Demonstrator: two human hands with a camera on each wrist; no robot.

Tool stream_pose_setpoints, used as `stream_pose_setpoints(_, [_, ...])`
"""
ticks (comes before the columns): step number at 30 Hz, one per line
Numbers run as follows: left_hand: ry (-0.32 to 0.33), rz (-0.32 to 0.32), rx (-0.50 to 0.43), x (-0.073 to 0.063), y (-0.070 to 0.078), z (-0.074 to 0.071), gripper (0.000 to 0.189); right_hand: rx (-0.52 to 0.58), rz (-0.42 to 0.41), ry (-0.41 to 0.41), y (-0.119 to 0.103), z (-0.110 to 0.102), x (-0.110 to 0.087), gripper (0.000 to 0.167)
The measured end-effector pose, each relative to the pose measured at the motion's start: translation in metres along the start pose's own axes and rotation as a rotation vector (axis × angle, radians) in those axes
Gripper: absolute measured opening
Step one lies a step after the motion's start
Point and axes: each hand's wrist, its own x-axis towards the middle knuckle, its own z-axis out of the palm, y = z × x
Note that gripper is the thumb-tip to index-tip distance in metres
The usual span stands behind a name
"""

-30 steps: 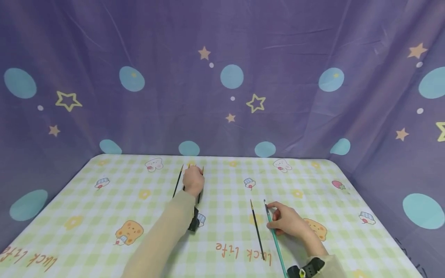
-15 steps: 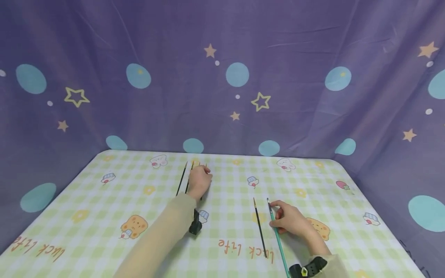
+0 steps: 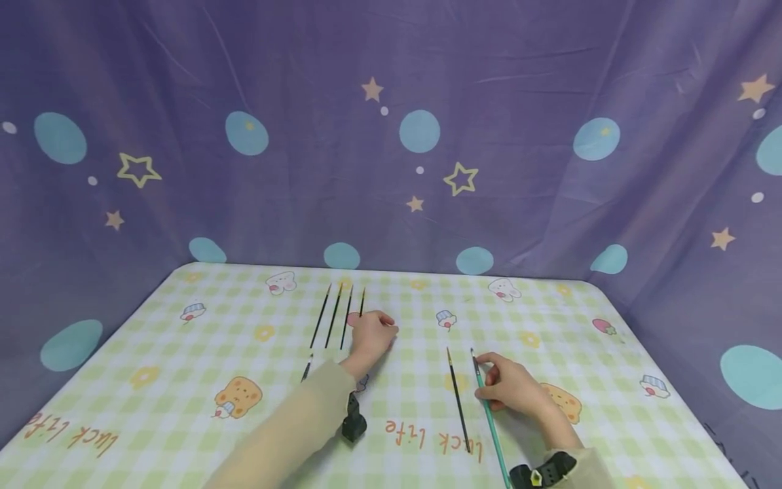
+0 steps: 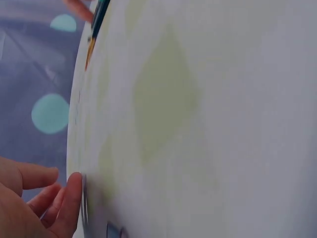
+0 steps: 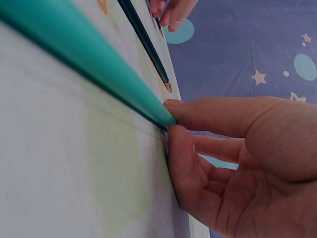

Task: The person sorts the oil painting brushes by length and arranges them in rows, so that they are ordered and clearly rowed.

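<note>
In the head view my right hand [image 3: 510, 386] pinches a turquoise-handled paintbrush [image 3: 493, 428] near its bristle end. Thumb and fingertips meet on its handle [image 5: 104, 64] in the right wrist view, low over the cloth. Left of it lies a black paintbrush [image 3: 458, 404]. My left hand [image 3: 373, 336] is beside a row of thin black brushes, its thumb and fingers apart with nothing between them in the left wrist view. The rightmost brush [image 3: 362, 302] in that row is partly hidden behind this hand; its neighbour [image 3: 347, 316] lies just left.
Further left in the row lie a black brush [image 3: 333, 316] and another brush [image 3: 320, 316], roughly parallel. One more dark brush [image 3: 307, 368] shows only its tip end past the left sleeve. A patterned curtain [image 3: 391, 136] hangs behind the checked tablecloth [image 3: 403, 380].
My left hand has shifted right and nearer, off the row, uncovering more of the brushes. My right hand keeps its pinch on the turquoise paintbrush. The head view has turned slightly left.
</note>
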Motion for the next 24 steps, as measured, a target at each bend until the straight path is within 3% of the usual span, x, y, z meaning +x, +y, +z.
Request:
stream_pose_setpoints(9, [-0.055, -0.004, -0.024, -0.021, 0.012, 0.014, 0.007, 0.006, -0.010, 0.003, -0.001, -0.001, -0.001, 0.054])
stream_pose_setpoints(20, [-0.183, 0.040, -0.083, -0.054, 0.030, 0.035, 0.007, 0.006, -0.003, -0.003, -0.001, -0.001, -0.001, 0.055])
stream_pose_setpoints(24, [-0.223, 0.023, -0.105, -0.062, 0.035, 0.042, 0.008, 0.000, -0.012, 0.000, 0.000, 0.000, -0.001, 0.055])
